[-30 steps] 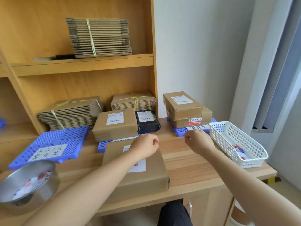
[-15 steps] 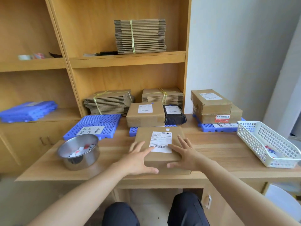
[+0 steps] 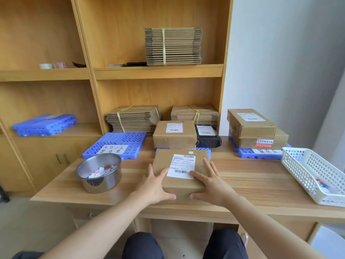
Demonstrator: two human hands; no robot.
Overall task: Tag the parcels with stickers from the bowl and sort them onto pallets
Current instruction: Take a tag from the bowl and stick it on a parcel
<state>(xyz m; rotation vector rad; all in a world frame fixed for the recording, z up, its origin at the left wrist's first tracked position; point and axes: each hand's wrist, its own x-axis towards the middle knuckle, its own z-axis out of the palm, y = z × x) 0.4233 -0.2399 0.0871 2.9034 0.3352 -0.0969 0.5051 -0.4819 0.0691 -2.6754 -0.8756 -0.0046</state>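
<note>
A brown cardboard parcel with a white shipping label [image 3: 183, 176] lay flat at the front centre of the wooden bench [image 3: 252, 182]. The left hand [image 3: 155, 186] and right hand [image 3: 211, 184] clasped its near corners, fingers spread. The round steel bowl of stickers [image 3: 99, 173] stood just left.

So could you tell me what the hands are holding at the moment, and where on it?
Both hands grip the brown parcel on the desk: the left hand at its near left corner, the right hand at its near right corner.
</note>
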